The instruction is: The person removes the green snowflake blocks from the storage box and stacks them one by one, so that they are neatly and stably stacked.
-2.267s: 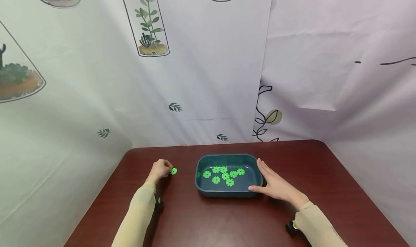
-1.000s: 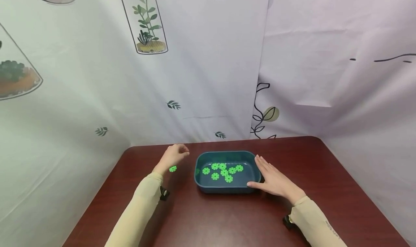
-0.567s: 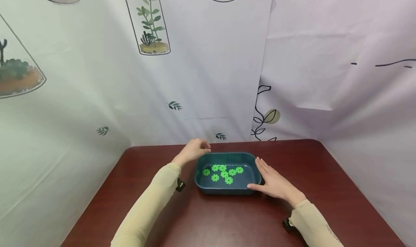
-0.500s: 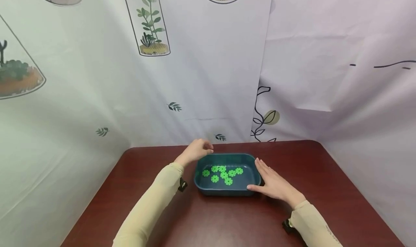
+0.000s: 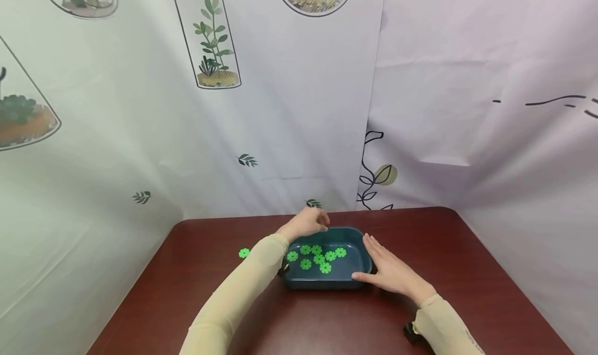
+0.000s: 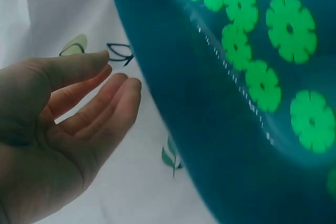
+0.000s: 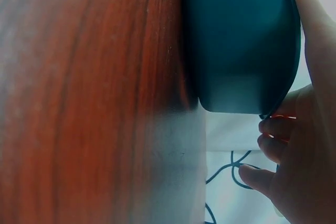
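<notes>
Green flower-shaped pieces (image 5: 325, 267) lie mainly in the tray (image 5: 348, 273), one piece (image 5: 244, 253) out on the table (image 5: 308, 321), so work seems barely begun, the left hand (image 5: 307, 223) empty and loosely curled near the tray's far side, the right hand (image 5: 394, 273) spread against one end

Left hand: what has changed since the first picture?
The left hand has left the loose disc its fingers were at, moving right to the tray's far side; it now holds nothing. The disc stayed on the table, the right hand at the tray's right end, and the eight discs inside lie as before.
</notes>
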`<action>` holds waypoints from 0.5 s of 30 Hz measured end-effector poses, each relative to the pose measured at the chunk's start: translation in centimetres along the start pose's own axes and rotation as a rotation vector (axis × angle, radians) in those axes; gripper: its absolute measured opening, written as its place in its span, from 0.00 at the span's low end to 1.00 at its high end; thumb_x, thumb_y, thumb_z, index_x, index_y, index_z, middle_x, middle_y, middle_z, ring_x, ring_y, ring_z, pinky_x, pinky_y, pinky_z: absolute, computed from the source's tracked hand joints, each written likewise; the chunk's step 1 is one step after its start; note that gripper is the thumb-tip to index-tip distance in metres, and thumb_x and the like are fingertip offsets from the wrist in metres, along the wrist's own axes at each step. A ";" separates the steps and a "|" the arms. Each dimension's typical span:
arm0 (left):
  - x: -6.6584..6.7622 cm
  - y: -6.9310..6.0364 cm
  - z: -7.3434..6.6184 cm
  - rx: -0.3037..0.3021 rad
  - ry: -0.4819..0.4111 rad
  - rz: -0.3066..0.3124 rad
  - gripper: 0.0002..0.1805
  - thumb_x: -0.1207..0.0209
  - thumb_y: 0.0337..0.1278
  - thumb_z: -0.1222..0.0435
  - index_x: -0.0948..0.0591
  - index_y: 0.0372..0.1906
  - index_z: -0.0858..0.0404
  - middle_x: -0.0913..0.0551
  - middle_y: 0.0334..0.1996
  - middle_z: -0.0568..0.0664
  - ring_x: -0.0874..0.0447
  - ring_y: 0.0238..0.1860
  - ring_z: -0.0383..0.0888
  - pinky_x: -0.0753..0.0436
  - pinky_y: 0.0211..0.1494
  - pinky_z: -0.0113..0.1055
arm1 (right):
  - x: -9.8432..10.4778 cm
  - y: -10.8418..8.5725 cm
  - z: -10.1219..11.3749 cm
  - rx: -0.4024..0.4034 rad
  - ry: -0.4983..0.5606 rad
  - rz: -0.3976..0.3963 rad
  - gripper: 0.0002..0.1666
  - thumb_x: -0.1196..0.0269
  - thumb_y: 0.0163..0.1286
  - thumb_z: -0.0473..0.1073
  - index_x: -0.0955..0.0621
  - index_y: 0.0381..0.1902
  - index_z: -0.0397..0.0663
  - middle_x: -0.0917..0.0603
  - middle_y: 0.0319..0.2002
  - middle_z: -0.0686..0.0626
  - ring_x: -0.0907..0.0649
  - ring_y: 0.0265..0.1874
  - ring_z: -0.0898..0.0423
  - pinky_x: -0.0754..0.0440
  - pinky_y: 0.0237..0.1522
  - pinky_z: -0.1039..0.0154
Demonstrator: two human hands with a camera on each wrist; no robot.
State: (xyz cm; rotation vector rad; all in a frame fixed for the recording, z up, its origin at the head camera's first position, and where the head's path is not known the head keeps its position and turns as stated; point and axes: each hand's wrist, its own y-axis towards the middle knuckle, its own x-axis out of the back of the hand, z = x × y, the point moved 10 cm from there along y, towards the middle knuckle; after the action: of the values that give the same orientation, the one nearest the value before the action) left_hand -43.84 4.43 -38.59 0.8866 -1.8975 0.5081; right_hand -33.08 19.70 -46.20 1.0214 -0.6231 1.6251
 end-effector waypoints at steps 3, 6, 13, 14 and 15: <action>-1.1 0.7 -0.4 -0.020 -0.001 0.025 0.12 0.33 0.61 0.69 0.14 0.49 0.65 0.13 0.43 0.53 0.15 0.45 0.46 0.18 0.49 0.39 | -0.2 -0.1 0.0 -0.009 0.007 0.007 0.66 0.36 0.62 0.74 0.49 0.80 0.41 0.51 0.80 0.40 0.46 0.77 0.39 0.39 0.69 0.36; -1.6 1.2 -0.5 -0.028 -0.010 0.016 0.12 0.31 0.59 0.70 0.14 0.48 0.65 0.13 0.45 0.53 0.15 0.48 0.47 0.18 0.53 0.40 | -0.3 -0.1 0.0 -0.012 0.016 0.011 0.65 0.37 0.62 0.74 0.49 0.81 0.41 0.51 0.80 0.41 0.47 0.78 0.40 0.39 0.70 0.36; -2.9 1.8 -0.5 -0.041 -0.140 0.076 0.15 0.31 0.57 0.72 0.14 0.50 0.65 0.13 0.48 0.53 0.14 0.45 0.42 0.17 0.49 0.33 | -0.4 0.1 -0.2 -0.014 0.022 0.019 0.66 0.37 0.61 0.75 0.50 0.81 0.43 0.52 0.81 0.43 0.48 0.78 0.42 0.39 0.70 0.38; -3.2 1.9 -0.5 -0.045 -0.151 0.100 0.15 0.31 0.57 0.71 0.14 0.51 0.64 0.13 0.48 0.53 0.14 0.45 0.41 0.17 0.49 0.32 | -0.4 0.1 -0.2 -0.016 0.023 0.018 0.66 0.37 0.61 0.75 0.50 0.81 0.44 0.53 0.81 0.43 0.48 0.78 0.42 0.39 0.70 0.38; -3.4 1.9 -0.5 -0.052 -0.155 0.121 0.15 0.31 0.57 0.71 0.14 0.51 0.64 0.13 0.48 0.52 0.14 0.45 0.40 0.17 0.49 0.31 | -0.3 0.1 -0.3 -0.018 0.024 0.016 0.66 0.37 0.61 0.75 0.50 0.81 0.44 0.53 0.81 0.43 0.48 0.78 0.42 0.39 0.70 0.37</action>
State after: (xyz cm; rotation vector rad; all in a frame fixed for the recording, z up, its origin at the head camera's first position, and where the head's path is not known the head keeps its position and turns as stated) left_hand -43.99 7.30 -41.35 0.7995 -2.1063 0.4710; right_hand -33.23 19.78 -46.61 0.9848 -0.6299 1.6409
